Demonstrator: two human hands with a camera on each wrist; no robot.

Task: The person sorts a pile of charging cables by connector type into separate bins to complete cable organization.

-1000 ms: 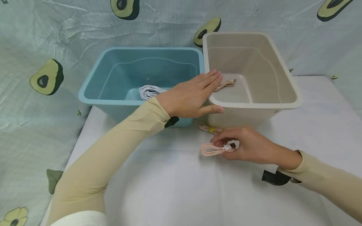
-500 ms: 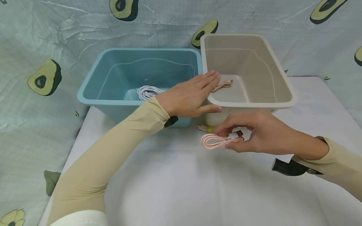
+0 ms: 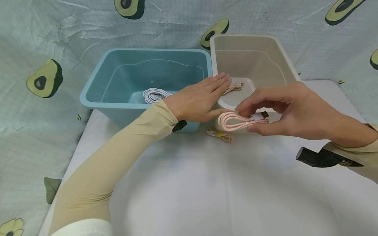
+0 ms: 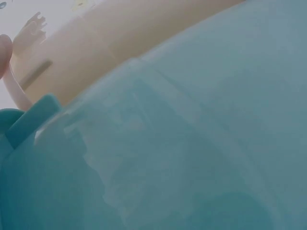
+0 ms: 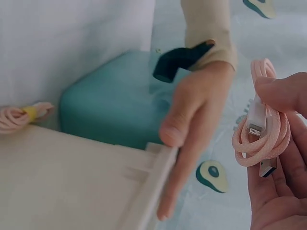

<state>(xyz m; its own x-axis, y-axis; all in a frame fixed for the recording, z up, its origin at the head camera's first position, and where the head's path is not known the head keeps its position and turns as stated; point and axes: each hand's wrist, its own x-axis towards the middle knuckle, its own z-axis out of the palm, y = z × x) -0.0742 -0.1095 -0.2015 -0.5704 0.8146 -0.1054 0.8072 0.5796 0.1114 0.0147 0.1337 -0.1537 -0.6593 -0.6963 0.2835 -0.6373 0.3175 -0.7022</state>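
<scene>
My right hand (image 3: 298, 113) pinches a looped pale pink charging cable (image 3: 228, 122) between thumb and fingers, at the front rim of the beige bin (image 3: 251, 60). In the right wrist view the cable (image 5: 276, 139) shows a white Lightning plug and a USB plug. My left hand (image 3: 199, 101) lies with straight fingers over the neighbouring rims of the beige bin and the blue bin (image 3: 133, 72). Inside the blue bin is a coiled white cable (image 3: 155, 95), partly hidden by the left forearm. A tan cable (image 3: 235, 88) lies in the beige bin, its near end behind the left fingers.
A pinkish cable bundle with a yellow tie (image 3: 225, 136) lies on the white tablecloth (image 3: 200, 190), just before the beige bin. Behind both bins hangs a pale cloth (image 3: 177, 23) printed with avocados.
My right hand has lifted the pink cable from near the table up and to the right, to the beige bin's front rim. The tied bundle is uncovered. My left hand stays put.
</scene>
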